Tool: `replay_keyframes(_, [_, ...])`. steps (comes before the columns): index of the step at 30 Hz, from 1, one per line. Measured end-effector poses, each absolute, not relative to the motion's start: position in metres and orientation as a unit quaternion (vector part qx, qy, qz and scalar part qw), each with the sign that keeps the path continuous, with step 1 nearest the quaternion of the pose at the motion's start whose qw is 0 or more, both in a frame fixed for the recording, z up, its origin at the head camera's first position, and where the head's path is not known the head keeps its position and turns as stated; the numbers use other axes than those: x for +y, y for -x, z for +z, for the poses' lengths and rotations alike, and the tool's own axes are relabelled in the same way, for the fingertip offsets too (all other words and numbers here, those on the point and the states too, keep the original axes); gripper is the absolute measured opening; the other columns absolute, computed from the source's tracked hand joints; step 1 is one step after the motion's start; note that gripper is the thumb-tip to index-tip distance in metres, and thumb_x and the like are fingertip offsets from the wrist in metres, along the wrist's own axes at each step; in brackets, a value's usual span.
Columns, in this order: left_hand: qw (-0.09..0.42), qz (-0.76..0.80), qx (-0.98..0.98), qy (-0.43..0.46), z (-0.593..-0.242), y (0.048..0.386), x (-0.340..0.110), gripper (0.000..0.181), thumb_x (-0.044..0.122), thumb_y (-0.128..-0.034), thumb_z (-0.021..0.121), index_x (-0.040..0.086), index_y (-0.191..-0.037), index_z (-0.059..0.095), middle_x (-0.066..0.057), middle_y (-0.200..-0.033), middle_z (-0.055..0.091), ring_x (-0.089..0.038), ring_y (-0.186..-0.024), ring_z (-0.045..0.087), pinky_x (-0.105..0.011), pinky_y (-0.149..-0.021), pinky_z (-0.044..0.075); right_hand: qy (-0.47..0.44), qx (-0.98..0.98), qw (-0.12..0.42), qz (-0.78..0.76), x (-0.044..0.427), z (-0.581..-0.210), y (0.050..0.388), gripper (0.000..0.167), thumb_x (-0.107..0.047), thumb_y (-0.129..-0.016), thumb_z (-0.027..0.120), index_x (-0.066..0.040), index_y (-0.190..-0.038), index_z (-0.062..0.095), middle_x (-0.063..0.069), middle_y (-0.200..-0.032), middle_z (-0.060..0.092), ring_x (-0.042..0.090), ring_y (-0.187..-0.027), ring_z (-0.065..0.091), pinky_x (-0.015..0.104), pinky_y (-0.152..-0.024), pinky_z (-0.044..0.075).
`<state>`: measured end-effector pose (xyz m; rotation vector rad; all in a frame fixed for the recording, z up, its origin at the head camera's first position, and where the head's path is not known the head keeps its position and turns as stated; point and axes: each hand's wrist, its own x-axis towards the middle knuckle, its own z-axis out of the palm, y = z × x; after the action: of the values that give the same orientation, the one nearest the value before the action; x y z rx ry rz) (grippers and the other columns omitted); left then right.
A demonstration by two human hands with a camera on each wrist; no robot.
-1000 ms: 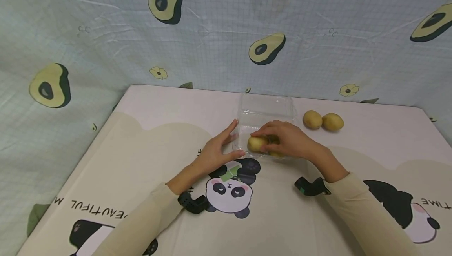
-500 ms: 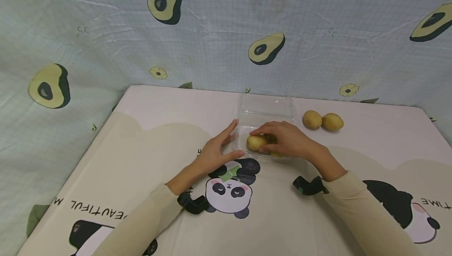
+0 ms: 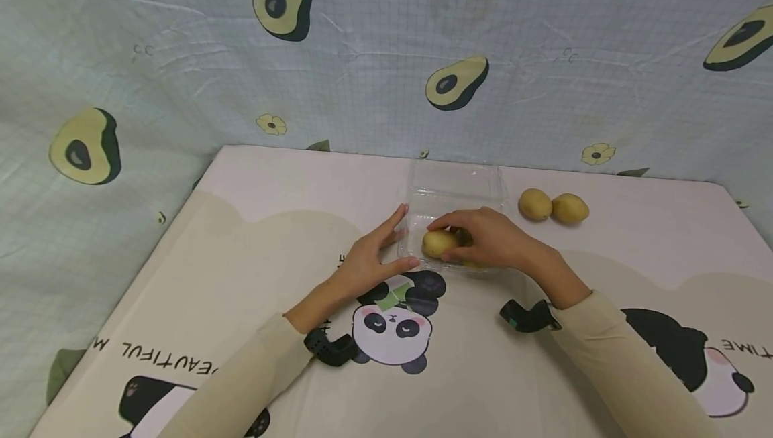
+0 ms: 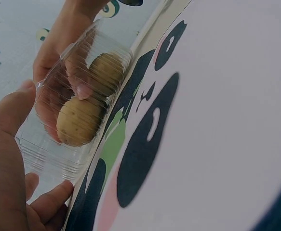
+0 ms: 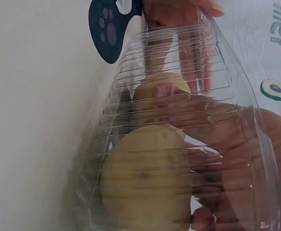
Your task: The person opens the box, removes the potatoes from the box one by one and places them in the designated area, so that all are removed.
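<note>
Potato (image 3: 439, 244) at 7 o'clock in our clear container (image 3: 429, 206) should handle firm, smooth; we'd grip its sides. Our right hand (image 3: 490, 237) pinches it, fingers curled; our left hand (image 3: 370, 258), fingers spread, touches the container's 9 o'clock side.

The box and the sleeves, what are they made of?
The box looks like thin, shiny clear plastic: a potato shows through its ribbed wall. The sleeves look like dull, soft cloth because they crease; which cloth, I can't tell.
</note>
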<state>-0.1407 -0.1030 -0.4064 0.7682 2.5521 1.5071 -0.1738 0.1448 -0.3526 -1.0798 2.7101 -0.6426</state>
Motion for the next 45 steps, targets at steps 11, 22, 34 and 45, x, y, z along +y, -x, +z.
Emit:
replay_keyframes(11, [0.046, 0.493, 0.833, -0.245, -0.405, 0.141, -0.103, 0.093, 0.061, -0.0834, 0.062, 0.024, -0.155, 0.016, 0.004, -0.156, 0.021, -0.019, -0.128, 0.046, -0.047, -0.111, 0.024, 0.365, 0.905, 0.064, -0.21, 0.144, -0.354, 0.175, 0.045, -0.029, -0.081, 0.078, -0.017, -0.122, 0.066, 0.0, -0.121, 0.064, 0.018, -0.106, 0.06, 0.043, -0.091, 0.046])
replay_keyframes(22, [0.047, 0.493, 0.834, -0.243, -0.405, 0.14, -0.103, 0.095, 0.066, -0.0817, 0.06, 0.025, -0.155, 0.016, 0.005, -0.156, 0.021, -0.018, -0.128, 0.046, -0.046, -0.111, 0.024, 0.363, 0.904, 0.062, -0.219, 0.144, -0.353, 0.174, 0.046, -0.03, -0.08, 0.079, -0.014, -0.122, 0.066, 0.001, -0.118, 0.065, 0.017, -0.102, 0.06, 0.041, -0.088, 0.048])
replay_keyframes(34, [0.044, 0.487, 0.838, -0.241, -0.405, 0.141, -0.102, 0.095, 0.064, -0.082, 0.062, 0.023, -0.155, 0.017, 0.006, -0.156, 0.021, -0.017, -0.128, 0.046, -0.045, -0.111, 0.024, 0.349, 0.899, 0.064, -0.255, 0.146, -0.349, 0.174, 0.049, -0.028, -0.08, 0.079, -0.01, -0.124, 0.064, 0.0, -0.114, 0.065, 0.015, -0.096, 0.059, 0.037, -0.086, 0.049])
replay_keyframes(45, [0.043, 0.485, 0.84, -0.24, -0.406, 0.141, -0.102, 0.095, 0.066, -0.0812, 0.06, 0.025, -0.155, 0.016, 0.005, -0.156, 0.021, -0.016, -0.129, 0.045, -0.046, -0.111, 0.024, 0.363, 0.889, -0.001, -0.281, 0.155, -0.337, 0.171, 0.05, -0.019, -0.078, 0.08, -0.007, -0.123, 0.063, 0.004, -0.113, 0.065, 0.018, -0.093, 0.06, 0.038, -0.079, 0.053])
